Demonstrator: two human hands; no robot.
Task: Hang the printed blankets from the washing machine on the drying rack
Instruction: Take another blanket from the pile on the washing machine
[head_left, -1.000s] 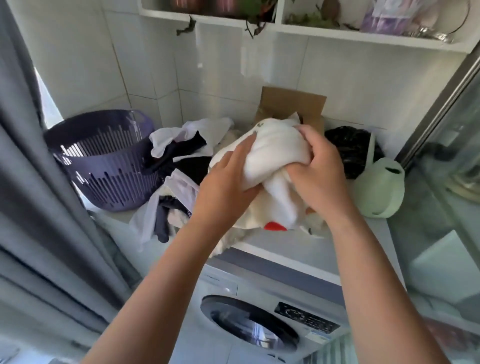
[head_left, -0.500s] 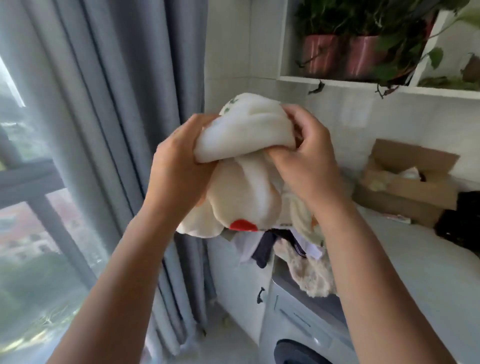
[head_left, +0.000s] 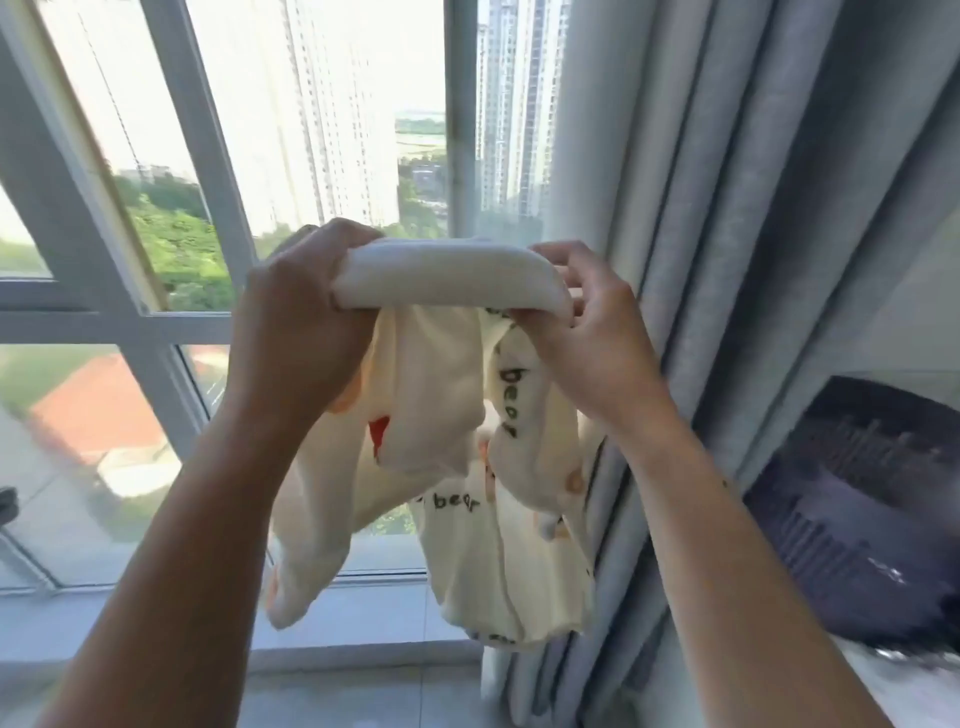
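Head view, frame centre: my left grip (head_left: 296, 332) and right grip (head_left: 587, 338) are clutching the printed blanket (head_left: 441, 395) by its rolled edge; I'm thinking it needs spreading before hanging.

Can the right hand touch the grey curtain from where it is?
Probably yes. The right hand is right beside the grey curtain, with nothing showing between them. But it is pinching the bear blanket, so it would likely need to let go first.

cream blanket (head_left: 452, 415) w/ dark "bear" text, orange/red prints; grey curtain (head_left: 727, 208).
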